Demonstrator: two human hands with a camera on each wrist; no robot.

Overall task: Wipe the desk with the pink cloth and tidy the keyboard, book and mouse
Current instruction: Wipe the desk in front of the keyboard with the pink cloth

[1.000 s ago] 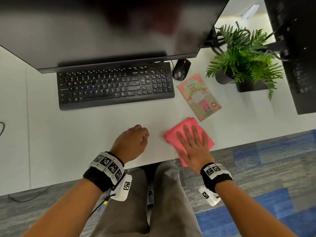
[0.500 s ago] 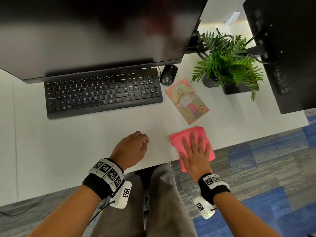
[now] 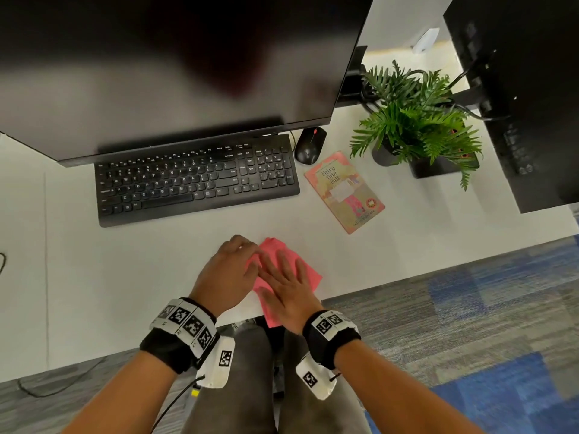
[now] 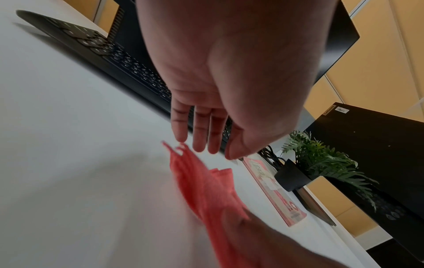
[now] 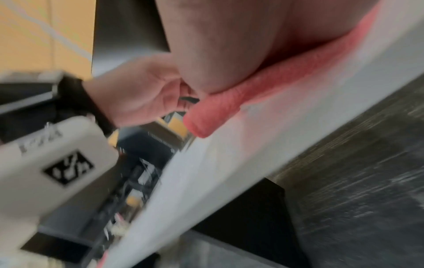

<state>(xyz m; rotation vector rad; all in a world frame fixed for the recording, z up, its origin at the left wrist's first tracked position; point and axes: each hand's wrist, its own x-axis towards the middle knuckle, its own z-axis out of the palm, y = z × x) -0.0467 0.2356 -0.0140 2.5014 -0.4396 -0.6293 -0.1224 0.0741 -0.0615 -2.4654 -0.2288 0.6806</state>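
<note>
At the desk's (image 3: 94, 277) near edge the right hand (image 3: 283, 288) lies flat on the cloth (image 3: 308, 274), now slid leftward; the left hand (image 3: 228, 274), fingers loosely extended, has reached its corner; probably a handover; keyboard (image 3: 197, 178), book (image 3: 344, 192), mouse (image 3: 309, 145) untouched.

Bare desk (image 3: 125, 261) lies open left; keyboard (image 3: 194, 180) and book (image 3: 344, 192) block ahead.

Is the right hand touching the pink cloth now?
Touching. In the head view the right hand lies flat on the cloth with fingers spread. The right wrist view shows the palm pressed on the cloth at the desk edge.
</note>
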